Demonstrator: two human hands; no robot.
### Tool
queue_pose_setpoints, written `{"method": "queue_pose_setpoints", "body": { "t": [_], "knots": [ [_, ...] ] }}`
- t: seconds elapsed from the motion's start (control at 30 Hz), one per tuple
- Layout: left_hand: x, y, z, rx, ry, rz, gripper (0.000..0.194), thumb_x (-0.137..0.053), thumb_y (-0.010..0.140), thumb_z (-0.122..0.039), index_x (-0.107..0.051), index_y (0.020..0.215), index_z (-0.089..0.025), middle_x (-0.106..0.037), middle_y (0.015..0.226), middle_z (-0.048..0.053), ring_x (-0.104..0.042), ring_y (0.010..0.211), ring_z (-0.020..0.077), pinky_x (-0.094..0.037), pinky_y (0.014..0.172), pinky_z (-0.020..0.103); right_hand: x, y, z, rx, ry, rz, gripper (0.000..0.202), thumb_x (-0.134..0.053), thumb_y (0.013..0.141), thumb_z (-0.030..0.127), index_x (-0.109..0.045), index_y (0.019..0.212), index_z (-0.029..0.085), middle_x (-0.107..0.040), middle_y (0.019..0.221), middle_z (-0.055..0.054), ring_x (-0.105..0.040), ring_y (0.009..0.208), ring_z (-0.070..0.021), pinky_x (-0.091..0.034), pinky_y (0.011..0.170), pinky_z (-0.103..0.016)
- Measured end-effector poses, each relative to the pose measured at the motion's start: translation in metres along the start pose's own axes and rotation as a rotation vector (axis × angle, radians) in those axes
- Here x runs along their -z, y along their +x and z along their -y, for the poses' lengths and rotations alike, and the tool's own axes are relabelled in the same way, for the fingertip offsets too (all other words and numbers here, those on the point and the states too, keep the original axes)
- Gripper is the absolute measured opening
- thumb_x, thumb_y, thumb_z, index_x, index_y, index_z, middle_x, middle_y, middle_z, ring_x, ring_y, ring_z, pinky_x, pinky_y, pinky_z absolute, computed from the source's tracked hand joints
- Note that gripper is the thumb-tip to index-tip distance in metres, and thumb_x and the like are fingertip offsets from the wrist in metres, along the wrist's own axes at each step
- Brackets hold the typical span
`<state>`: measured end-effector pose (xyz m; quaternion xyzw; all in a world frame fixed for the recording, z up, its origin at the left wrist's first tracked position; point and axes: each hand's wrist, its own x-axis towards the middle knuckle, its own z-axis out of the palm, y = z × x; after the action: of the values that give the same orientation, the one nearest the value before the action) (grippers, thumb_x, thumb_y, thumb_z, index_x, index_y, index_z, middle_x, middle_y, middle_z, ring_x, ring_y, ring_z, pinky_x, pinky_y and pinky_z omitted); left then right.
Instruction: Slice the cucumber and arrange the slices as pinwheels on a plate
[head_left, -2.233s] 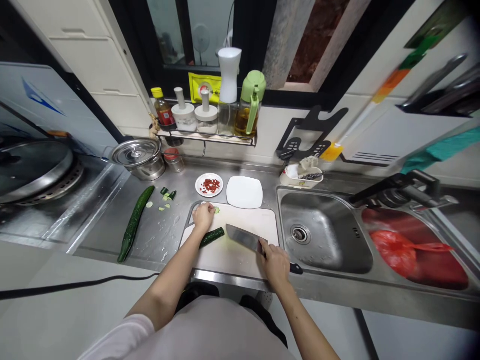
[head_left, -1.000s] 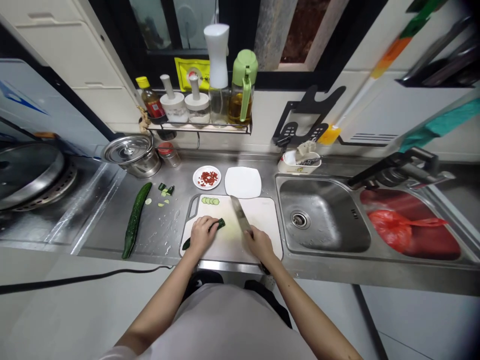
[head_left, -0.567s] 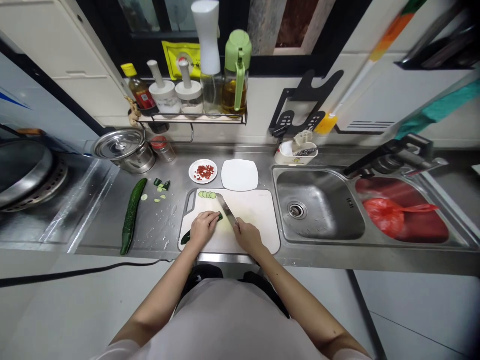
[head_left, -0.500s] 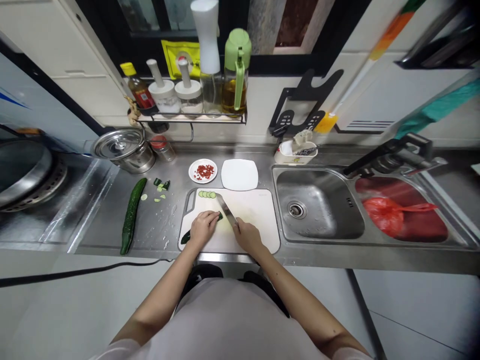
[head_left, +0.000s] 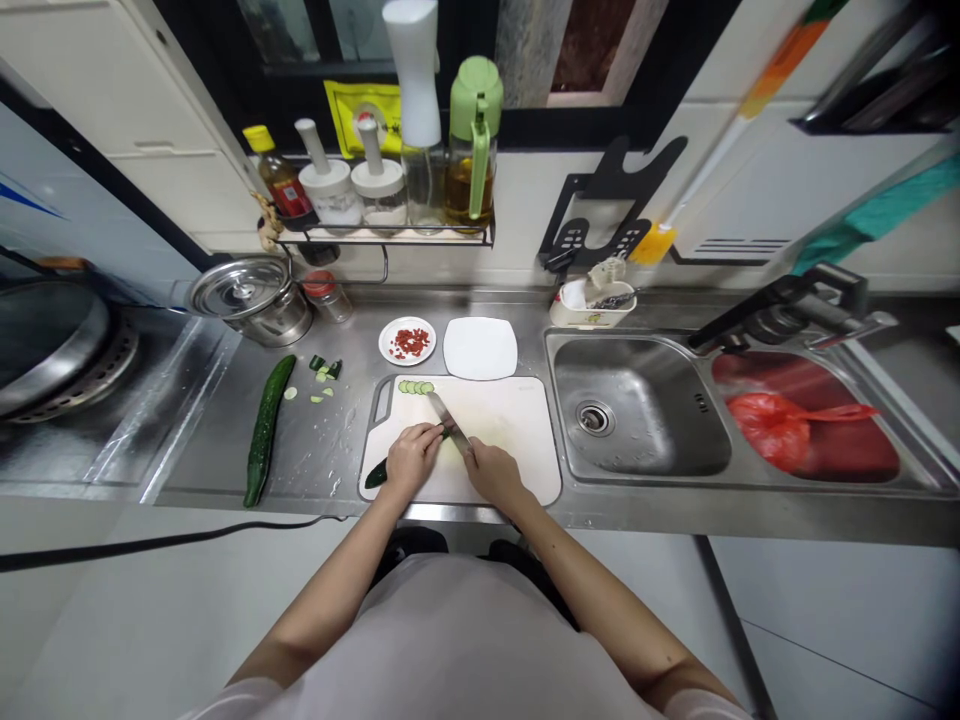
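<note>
**Pinning with the left, blade held in the right**

Presses a cut cucumber [head_left: 376, 474] down onto the chopping board [head_left: 514, 445] with the left grip [head_left: 415, 460], fingers closed over it, probably to stop any rolling. Clasps the knife [head_left: 452, 426] by its handle in the right grip [head_left: 495, 474], blade slanting forward and leftward across the cucumber's right end, likely for control close to the fingertips. Cannot tell whether biting in or merely alongside.

Shows dark green on both sides of the left grip: one end out to the lower left, a short stub to the right, between fingertips and blade. Seems to run as a single length beneath the palm, but hidden in the middle.

Lined up along the board's far edge, just beside the blade's tip: overlapping slices [head_left: 415, 387], perhaps for tidiness. Kept apart on the desk [head_left: 202, 430]: offcuts [head_left: 334, 369] and a whole cucumber [head_left: 268, 432].
</note>
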<state>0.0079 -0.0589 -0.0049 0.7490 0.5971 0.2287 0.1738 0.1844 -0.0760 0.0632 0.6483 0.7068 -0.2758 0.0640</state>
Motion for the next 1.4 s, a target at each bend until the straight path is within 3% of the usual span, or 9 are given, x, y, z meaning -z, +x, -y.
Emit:
{"method": "queue_pose_setpoints", "body": {
  "t": [0.33, 0.6, 1.0, 1.4],
  "knots": [
    [-0.002, -0.001, 0.0, -0.028, 0.018, -0.013, 0.025, -0.052, 0.094, -0.029, -0.072, 0.108, -0.025, -0.069, 0.111, 0.005, -0.062, 0.1, 0.0181, -0.049, 0.093, 0.03, 0.004, -0.001, 0.0, 0.014, -0.014, 0.043, 0.031, -0.033, 0.099, 0.025, -0.055, 0.119, 0.015, -0.07, 0.102, -0.013, -0.066, 0.095, -0.0235, -0.041, 0.073, -0.029],
    [-0.008, -0.003, 0.0, -0.089, -0.002, -0.107, 0.021, -0.054, 0.092, -0.025, -0.072, 0.104, -0.023, -0.07, 0.105, 0.005, -0.064, 0.095, 0.0173, -0.052, 0.088, 0.031, 0.012, -0.007, 0.001, 0.024, -0.03, 0.112, 0.032, -0.035, 0.097, 0.021, -0.053, 0.122, 0.013, -0.07, 0.104, -0.015, -0.066, 0.096, -0.0239, -0.043, 0.074, -0.029],
    [-0.006, -0.001, -0.003, -0.078, 0.02, -0.088, 0.023, -0.052, 0.094, -0.026, -0.073, 0.103, -0.024, -0.07, 0.104, 0.005, -0.063, 0.094, 0.0163, -0.052, 0.085, 0.029, 0.013, -0.031, -0.008, -0.014, -0.024, 0.177, 0.03, -0.037, 0.096, 0.018, -0.057, 0.118, 0.014, -0.07, 0.102, -0.014, -0.066, 0.097, -0.0243, -0.041, 0.074, -0.03],
    [-0.007, -0.002, -0.002, -0.09, 0.031, -0.097, 0.023, -0.052, 0.094, -0.025, -0.072, 0.105, -0.023, -0.07, 0.105, 0.005, -0.063, 0.093, 0.0168, -0.052, 0.086, 0.03, 0.011, -0.018, 0.002, -0.014, -0.054, 0.173, 0.031, -0.036, 0.095, 0.017, -0.057, 0.118, 0.013, -0.07, 0.105, -0.015, -0.066, 0.098, -0.0248, -0.043, 0.075, -0.031]
  ]
}}
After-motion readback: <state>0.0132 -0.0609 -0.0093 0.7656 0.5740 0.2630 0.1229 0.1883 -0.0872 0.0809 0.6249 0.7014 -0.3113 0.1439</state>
